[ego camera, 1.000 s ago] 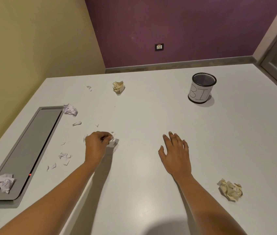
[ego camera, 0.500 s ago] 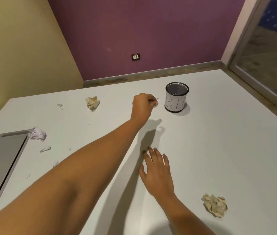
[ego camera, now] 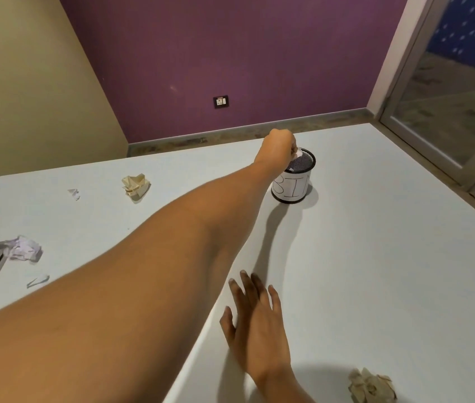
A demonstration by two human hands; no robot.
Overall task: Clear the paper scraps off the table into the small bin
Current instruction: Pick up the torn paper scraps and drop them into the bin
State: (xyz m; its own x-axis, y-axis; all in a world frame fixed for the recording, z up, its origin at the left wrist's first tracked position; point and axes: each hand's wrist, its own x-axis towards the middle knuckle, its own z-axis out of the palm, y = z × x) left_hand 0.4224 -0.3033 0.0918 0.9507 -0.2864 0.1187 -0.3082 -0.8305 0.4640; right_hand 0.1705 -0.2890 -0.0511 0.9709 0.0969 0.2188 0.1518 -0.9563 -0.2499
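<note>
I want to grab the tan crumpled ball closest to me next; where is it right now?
In the head view it lies at the bottom right, the tan crumpled ball on the table, just right of the right hand.

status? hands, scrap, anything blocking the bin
Left hand over bin, pinching white scrap. Right hand flat on table, empty. Nothing blocking.

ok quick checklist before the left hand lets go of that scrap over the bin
1. Left hand over the bin mouth: ok.
2. Scrap pinched in the fingers, above the opening: ok.
3. Bin upright on the table: ok.
4. Room inside the bin: cannot tell.
5. Right hand flat on the table, clear of the bin: ok.
6. Table cleared: not ok, a tan ball and others remain.
</note>
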